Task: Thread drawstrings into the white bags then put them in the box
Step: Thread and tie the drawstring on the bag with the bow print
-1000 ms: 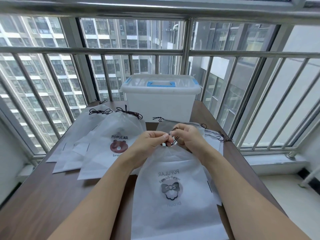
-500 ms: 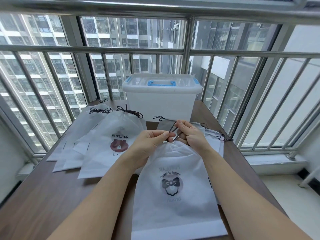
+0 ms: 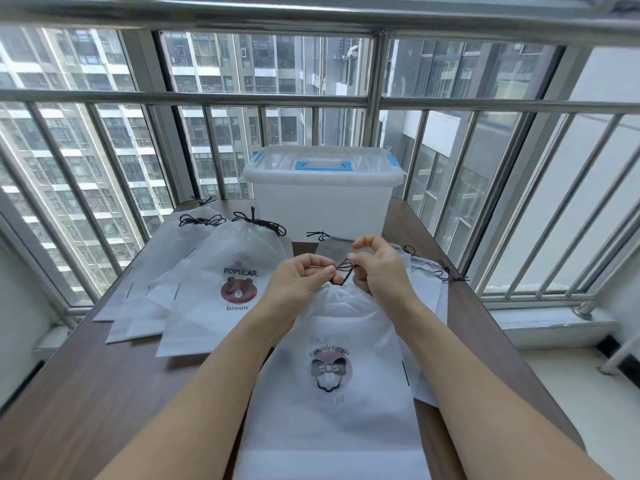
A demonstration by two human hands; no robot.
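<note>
At the gathered mouth of the white bag (image 3: 332,348) lying on the table (image 3: 86,393), we pinch the dark drawstring (image 3: 343,271) with both the left hand (image 3: 301,282) and the right hand (image 3: 377,268), apparently tying its ends. Next, we judge, the knot must be drawn tight. The bag then goes to the closed box (image 3: 323,199) behind, whose lid must come off first.

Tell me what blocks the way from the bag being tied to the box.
The box's lid is on, so the bag under both hands cannot go in yet. On the table, only the top of a grey bag lies between it and the box; that is flat and easily passed over.
</note>
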